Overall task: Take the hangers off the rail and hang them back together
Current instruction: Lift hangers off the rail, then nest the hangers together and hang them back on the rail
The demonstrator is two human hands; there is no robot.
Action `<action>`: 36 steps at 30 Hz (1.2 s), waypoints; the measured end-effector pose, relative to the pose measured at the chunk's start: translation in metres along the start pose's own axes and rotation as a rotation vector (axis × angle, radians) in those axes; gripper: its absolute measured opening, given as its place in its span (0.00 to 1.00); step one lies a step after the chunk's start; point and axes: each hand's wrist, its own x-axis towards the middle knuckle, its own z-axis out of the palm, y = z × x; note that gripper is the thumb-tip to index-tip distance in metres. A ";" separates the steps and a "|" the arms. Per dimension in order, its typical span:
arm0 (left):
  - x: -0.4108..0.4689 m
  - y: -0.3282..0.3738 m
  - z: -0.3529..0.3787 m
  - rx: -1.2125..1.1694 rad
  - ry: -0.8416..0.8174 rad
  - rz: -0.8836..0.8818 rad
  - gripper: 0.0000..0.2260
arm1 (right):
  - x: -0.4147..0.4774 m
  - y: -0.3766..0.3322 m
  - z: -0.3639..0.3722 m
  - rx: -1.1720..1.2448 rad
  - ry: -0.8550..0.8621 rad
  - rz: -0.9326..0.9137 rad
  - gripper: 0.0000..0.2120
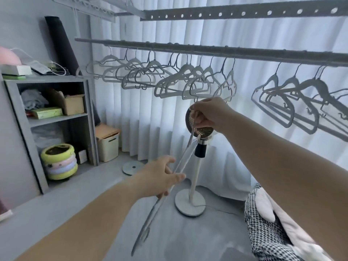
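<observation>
- The room has pale curtains (146, 119) across the back wall, a grey floor, a shelf unit (88, 119) at the left and a pedestal fan (194, 172) near the middle;
- The rail (207, 51) crosses the upper part of the view; the hanging hangers (188, 81) dangle from it in loose clusters at the left, the middle and the far right, with a gap before the right cluster;
- The held hangers (150, 221), seen edge-on, are off the rail; they slant from just below the middle cluster down toward the floor, in front of the fan; how many there are cannot be told;
- The right hand (211, 113) is curled tight round their top end, near the hooks;
- The left hand (162, 178) is half closed, thumb on one side and fingers on the other, loosely holding the lower part;
- The hangers look thin, light and stiff; they will likely carry easily but snag each other at the hooks and notches; the neck just under the hooks seems the best hold, with the bottom bars steadied so the bunch stays aligned.
</observation>
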 end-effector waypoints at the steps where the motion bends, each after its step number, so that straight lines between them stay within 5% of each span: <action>1: 0.002 -0.005 -0.004 0.013 -0.021 0.003 0.22 | 0.004 -0.003 0.004 0.043 0.039 -0.005 0.11; 4: 0.008 -0.006 -0.004 0.007 0.011 0.042 0.12 | 0.009 -0.004 -0.004 0.102 0.072 -0.017 0.11; 11: 0.035 0.015 -0.013 -0.150 0.022 0.104 0.05 | 0.027 -0.002 -0.048 -0.083 0.039 -0.045 0.09; 14: 0.056 0.027 -0.011 -0.280 -0.014 0.067 0.07 | 0.040 -0.005 -0.077 -0.221 0.130 -0.104 0.03; 23: 0.140 0.080 -0.005 -0.425 -0.081 0.148 0.10 | 0.105 -0.039 -0.182 -0.685 0.436 -0.366 0.13; 32: 0.231 0.150 0.006 -0.523 -0.020 0.237 0.10 | 0.162 -0.043 -0.267 -1.273 0.601 -0.370 0.19; 36: 0.259 0.166 0.002 -0.574 0.003 0.276 0.11 | 0.185 -0.051 -0.285 -1.337 0.611 -0.447 0.24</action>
